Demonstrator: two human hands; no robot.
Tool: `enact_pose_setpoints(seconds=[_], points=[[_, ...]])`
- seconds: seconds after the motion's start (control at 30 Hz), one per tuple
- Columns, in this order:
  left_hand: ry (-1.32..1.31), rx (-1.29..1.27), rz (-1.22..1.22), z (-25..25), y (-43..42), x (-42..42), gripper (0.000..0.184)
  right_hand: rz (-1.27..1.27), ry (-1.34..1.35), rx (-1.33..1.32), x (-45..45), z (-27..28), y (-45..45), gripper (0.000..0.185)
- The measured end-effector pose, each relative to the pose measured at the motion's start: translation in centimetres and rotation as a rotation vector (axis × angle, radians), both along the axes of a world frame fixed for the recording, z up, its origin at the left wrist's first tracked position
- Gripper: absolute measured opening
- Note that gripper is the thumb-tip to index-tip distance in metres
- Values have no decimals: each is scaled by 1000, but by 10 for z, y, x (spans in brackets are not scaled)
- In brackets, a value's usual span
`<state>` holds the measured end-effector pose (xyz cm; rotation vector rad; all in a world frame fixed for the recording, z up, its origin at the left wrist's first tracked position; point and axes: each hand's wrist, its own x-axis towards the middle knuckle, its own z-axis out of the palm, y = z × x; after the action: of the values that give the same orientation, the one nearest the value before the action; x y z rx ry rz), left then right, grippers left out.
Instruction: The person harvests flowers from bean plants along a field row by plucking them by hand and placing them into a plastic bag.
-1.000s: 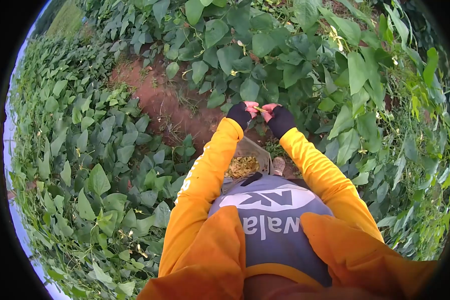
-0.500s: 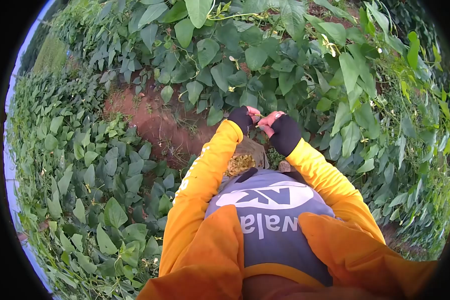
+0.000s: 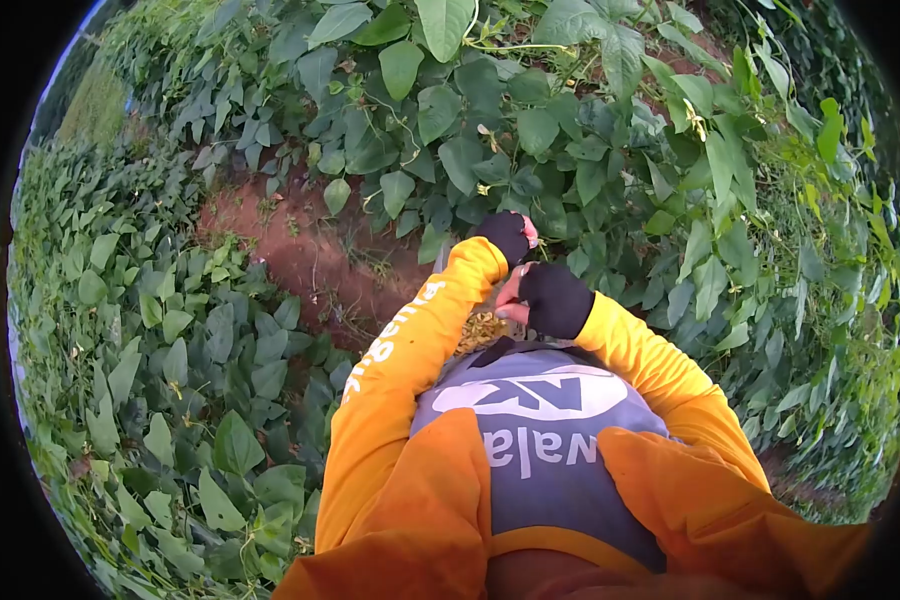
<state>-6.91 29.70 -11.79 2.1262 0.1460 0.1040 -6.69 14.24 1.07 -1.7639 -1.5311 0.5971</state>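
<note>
My left hand [image 3: 511,236], in a dark fingerless glove, is closed in front of the leafy plants [image 3: 460,160]; whatever its fingers hold is too small to make out. Just below and to its right, my right hand [image 3: 545,298], gloved the same way, has its fingers bent together over the container. Anything between those fingertips cannot be made out. Beneath the hands, a pile of yellow pieces [image 3: 480,330] shows in part inside the container at my waist, which is mostly hidden by my arms and hands.
Dense green plants [image 3: 200,350] grow on the left, and more foliage [image 3: 730,240] rises on the right. A strip of reddish soil [image 3: 300,240] runs between the rows. Pale yellow flowers [image 3: 695,120] stand among the leaves at upper right.
My right hand has moved down and left, over the container. My left hand has shifted slightly right and turned, and the two hands no longer meet at the fingertips. The container is more covered.
</note>
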Motion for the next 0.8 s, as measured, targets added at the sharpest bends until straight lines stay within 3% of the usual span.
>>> enact_pose_setpoints(seconds=[0.03, 0.07, 0.1, 0.13, 0.17, 0.23, 0.27, 0.3, 0.43, 0.5, 0.53, 0.6, 0.73, 0.8], points=[[-31, -23, -109, -10, 8, 4, 17, -97, 34, 26, 12, 8, 5, 10], [-129, 316, -205, -27, 10, 8, 20, -227, -26, 38, 26, 0, 9, 14], [-83, 190, -72, -23, -1, 5, 20, -331, -51, 59, 40, 6, 19, 15], [-38, 65, 57, -12, -11, -1, 20, -441, 145, -83, 56, -2, 28, 14], [217, 180, 9, 9, -10, -8, 20, -461, -54, 63, 76, -19, 37, 15], [142, 163, 1, -3, -10, -16, 19, -596, 58, -75, 111, -54, 63, 22], [65, 144, -6, -9, -10, -20, 20, -612, 57, 13, 133, -84, 78, 25], [149, 216, -67, 11, -8, -26, 23, -605, 86, 47, 154, -105, 93, 26], [-45, 328, -7, 3, -7, -52, 39, -661, -194, -216, 218, -180, 146, 38], [-47, 227, 26, 22, -2, -66, 38, -548, 213, -287, 258, -248, 168, 45], [-54, 127, 47, 26, 0, -73, 37, -539, 215, -289, 250, -233, 165, 45], [-70, 39, 100, 26, 7, -86, 37, -696, 1159, -275, 227, -181, 151, 52], [-147, -47, 188, 53, 31, -120, 34, -401, 1283, -168, 235, -201, 148, 55], [-79, -255, 290, 57, 43, -143, 33, -317, 1365, -133, 232, -194, 147, 54]])
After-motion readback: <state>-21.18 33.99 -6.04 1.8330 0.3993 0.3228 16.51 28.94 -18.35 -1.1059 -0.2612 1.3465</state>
